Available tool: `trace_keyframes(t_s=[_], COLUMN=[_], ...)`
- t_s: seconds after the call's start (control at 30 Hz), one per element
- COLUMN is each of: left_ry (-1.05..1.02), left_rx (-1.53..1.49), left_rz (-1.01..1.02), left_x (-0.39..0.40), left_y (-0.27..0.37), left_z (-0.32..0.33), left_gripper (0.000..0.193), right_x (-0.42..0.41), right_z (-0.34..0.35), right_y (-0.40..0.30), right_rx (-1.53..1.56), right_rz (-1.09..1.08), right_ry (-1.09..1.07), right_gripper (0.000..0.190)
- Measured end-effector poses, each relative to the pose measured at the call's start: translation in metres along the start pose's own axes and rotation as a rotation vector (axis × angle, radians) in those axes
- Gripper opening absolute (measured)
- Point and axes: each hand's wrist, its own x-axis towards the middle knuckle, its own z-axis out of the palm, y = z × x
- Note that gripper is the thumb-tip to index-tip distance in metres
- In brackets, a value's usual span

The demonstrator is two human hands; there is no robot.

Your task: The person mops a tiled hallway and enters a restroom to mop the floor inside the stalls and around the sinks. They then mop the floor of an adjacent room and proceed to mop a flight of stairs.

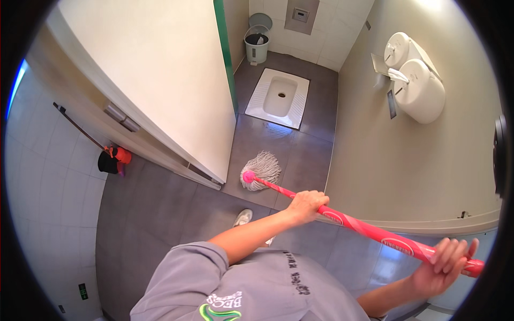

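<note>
My left hand is wrapped around the middle of a red mop handle. Close to the handle's top end, my right hand grips it, fingers curled over the shaft. The handle slants down and away to a pink socket. From there the off-white string mop head spreads on the grey floor tiles, just inside a toilet stall. Beyond it, a white squat toilet pan is set into the floor, apart from the strands.
The stall door stands open on the left. A lidded bin sits in the back corner. Two white paper dispensers hang on the right partition. A dustpan with a long handle leans by the left wall. My shoe is near the threshold.
</note>
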Motion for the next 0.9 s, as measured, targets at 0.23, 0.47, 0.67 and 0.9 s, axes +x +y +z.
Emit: trace_keyframes(t_s=[0.23,0.47,0.67,0.9], left_ry=[0.055,0.149,0.127,0.029], left_rx=[0.158,0.171,0.038,-0.251], left_rz=[-0.104,-0.158,-0.068,0.114], left_x=[-0.006,0.039,0.085,0.106], left_y=[-0.115,-0.180,-0.152,-0.115], left_z=[-0.037,-0.031,0.006,0.089], left_gripper=[0.010,0.015,0.008,0.008], right_x=[-0.059,-0.060,-0.054,-0.054], right_z=[0.056,0.080,0.078,0.126], right_y=[0.070,0.093,0.079,0.055], right_rx=[-0.068,-0.323,-0.515,-0.874], right_rz=[0.213,0.326,0.291,0.388], right_ry=[0.072,0.110,-0.099,-0.239], right_gripper=[0.007,0.019,0.017,0.008])
